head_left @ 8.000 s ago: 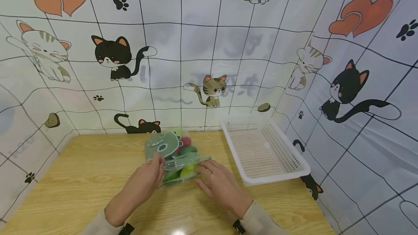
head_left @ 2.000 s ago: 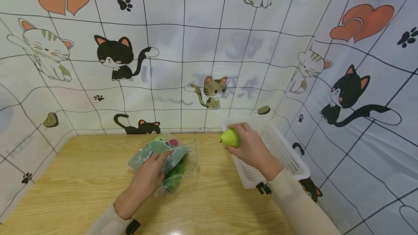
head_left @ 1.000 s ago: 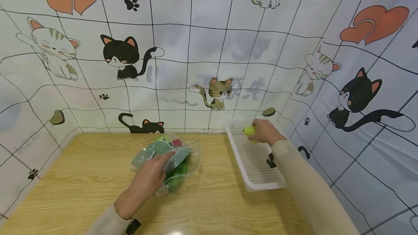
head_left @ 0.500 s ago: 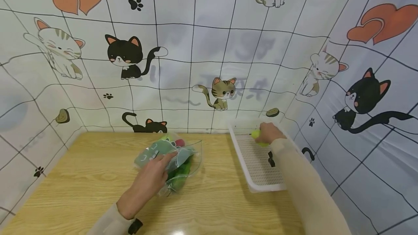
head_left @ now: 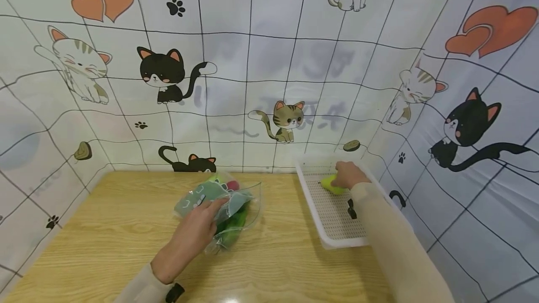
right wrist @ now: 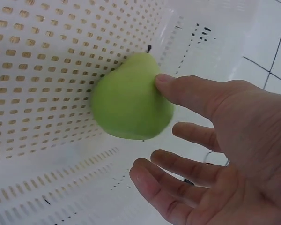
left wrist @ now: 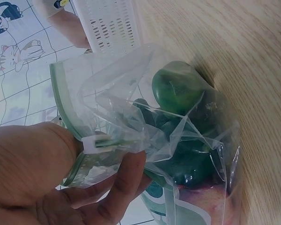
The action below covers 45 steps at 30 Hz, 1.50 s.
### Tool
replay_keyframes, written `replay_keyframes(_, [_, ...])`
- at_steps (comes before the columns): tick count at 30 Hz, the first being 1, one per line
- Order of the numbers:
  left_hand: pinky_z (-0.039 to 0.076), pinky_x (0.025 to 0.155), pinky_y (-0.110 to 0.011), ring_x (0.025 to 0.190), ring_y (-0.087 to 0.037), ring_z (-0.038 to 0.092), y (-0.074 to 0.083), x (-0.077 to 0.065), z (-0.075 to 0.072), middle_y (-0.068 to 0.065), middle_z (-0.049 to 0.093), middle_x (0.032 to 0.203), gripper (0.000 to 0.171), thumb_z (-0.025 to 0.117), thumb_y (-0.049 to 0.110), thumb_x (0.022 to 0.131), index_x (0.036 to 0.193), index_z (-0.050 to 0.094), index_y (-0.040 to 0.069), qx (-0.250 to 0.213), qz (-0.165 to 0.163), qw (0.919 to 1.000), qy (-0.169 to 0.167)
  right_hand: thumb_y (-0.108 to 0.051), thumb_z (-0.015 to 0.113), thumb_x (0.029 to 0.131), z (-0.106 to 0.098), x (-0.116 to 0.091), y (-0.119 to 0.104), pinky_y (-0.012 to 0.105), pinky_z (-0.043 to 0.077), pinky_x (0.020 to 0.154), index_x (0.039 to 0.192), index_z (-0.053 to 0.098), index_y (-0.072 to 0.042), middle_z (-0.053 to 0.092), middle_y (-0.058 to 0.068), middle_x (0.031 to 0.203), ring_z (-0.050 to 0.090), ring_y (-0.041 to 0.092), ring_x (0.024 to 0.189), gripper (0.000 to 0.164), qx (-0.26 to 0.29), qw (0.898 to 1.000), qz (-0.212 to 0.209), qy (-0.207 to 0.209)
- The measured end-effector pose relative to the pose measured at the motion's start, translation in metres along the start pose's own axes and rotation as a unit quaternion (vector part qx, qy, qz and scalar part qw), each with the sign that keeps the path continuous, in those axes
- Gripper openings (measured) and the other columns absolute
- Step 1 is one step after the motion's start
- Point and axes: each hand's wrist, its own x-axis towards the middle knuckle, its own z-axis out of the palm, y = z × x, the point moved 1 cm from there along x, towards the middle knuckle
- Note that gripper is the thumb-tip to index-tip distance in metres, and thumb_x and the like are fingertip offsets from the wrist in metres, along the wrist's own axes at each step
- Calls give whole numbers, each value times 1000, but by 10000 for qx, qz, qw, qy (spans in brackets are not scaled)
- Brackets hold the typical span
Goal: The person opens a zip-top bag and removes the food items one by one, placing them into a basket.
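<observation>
A green pear (head_left: 331, 185) lies in the white perforated basket (head_left: 332, 221), its stem toward the left in the head view. My right hand (head_left: 349, 175) is beside it. In the right wrist view the thumb touches the pear's side while the other fingers are spread away from it. My left hand (head_left: 195, 226) holds the mouth of a clear zip bag (left wrist: 114, 89), its plastic between thumb and fingers near the white slider (left wrist: 90, 144). Dark green produce (left wrist: 178, 86) and a reddish round piece (left wrist: 208, 201) show through the bag, partly hidden by its green printed panel (head_left: 195, 198).
The bag lies on a wooden table (head_left: 126, 228), left of the basket. A cat-print curtain (head_left: 236, 69) hangs behind the table and along its right side, close to the basket's far edge.
The right hand has carried the pear from beside the basket into it, lowered it and loosened its fingers. The left hand stays at the bag, whose mouth has been opened since the first frame.
</observation>
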Motion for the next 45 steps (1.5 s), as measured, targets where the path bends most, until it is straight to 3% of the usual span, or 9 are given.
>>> replay_keyframes(4, [50, 63, -27, 78, -15, 63, 1, 0, 0, -17, 82, 114, 73, 80, -20, 88, 154, 72, 10, -10, -1, 10000, 2, -23, 85, 104, -4, -8, -5, 69, 56, 120, 160, 56, 11, 63, 37, 161, 65, 55, 146, 71, -63, 9994, -266, 213])
replay_keyframes(11, [44, 59, -26, 73, -13, 54, 2, 2, 1, -16, 78, 106, 73, 77, -21, 88, 154, 71, 10, -58, 40, 10000, 24, -26, 81, 110, -16, -34, -30, 70, 53, 124, 163, 56, 7, 61, 37, 162, 60, 57, 150, 67, 74, 9946, -815, 637])
replay_keyframes(17, [42, 57, -25, 72, -13, 53, 3, 4, 2, -17, 79, 109, 72, 73, -22, 89, 155, 70, 10, -80, 24, 10000, 54, -25, 81, 111, -17, -61, -57, 66, 59, 117, 160, 60, 5, 67, 35, 152, 70, 53, 137, 61, 150, 9847, -1335, 1110])
replay_keyframes(26, [43, 60, -25, 72, -14, 52, 6, 5, 3, -18, 78, 116, 48, 68, -20, 95, 131, 70, 12, -145, -172, 9997, -100, -19, 84, 108, -12, -103, -108, 52, 69, 96, 149, 72, 0, 75, 26, 138, 80, 38, 111, 47, 198, 9576, -2153, 1906])
replay_keyframes(32, [48, 64, -27, 79, -15, 56, 6, 6, 4, -13, 75, 110, 41, 69, -19, 96, 119, 72, 14, -149, -126, 9997, -138, -21, 87, 106, -6, -124, -138, 45, 69, 90, 145, 76, -5, 77, 16, 131, 78, 29, 107, 43, 157, 9363, -2682, 2260])
replay_keyframes(45, [52, 68, -30, 84, -15, 62, 6, 8, 4, -7, 75, 101, 36, 69, -17, 94, 97, 77, 17, -180, -221, 9992, -275, -18, 87, 107, 20, -153, -193, 32, 65, 83, 135, 78, -8, 76, 8, 124, 73, 20, 99, 31, 209, 8814, -4019, 2473])
